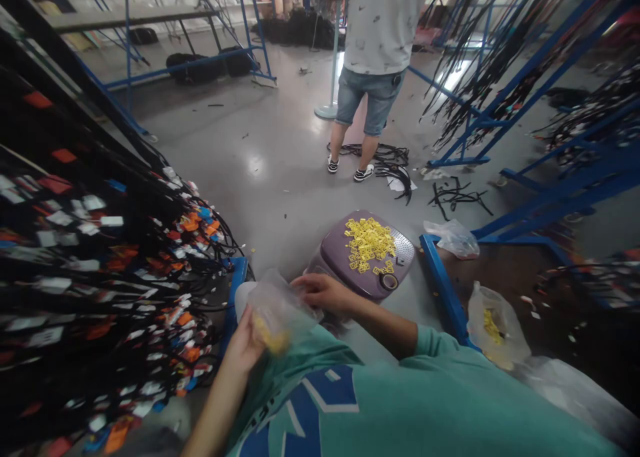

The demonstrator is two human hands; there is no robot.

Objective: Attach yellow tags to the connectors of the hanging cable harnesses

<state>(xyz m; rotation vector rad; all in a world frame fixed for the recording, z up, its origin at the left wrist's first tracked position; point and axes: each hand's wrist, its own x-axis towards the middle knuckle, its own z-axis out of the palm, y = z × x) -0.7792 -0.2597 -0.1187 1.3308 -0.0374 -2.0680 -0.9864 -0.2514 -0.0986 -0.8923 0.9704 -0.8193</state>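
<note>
A clear plastic bag (280, 304) with small yellow pieces (273, 337) at its bottom lies over my lap, smeared by motion. My left hand (246, 340) is closed on the bag's left side. At its upper right edge is my right hand (323, 292), fingers bent against the plastic; whether they pinch anything else is hidden. Just beyond my hands stands a purple stool (335, 250), its top bearing a heap of yellow plastic pieces (370, 240). A roll of tape (389, 281) lies near the stool's front edge.
Dense cable bundles with white and orange connectors (190, 224) hang at left. A blue metal frame (445, 290) stands at right, beside another bag with yellow pieces (495, 327). Ahead, a person (380, 30) stands with their back to me, near black cables (395, 154) on the floor.
</note>
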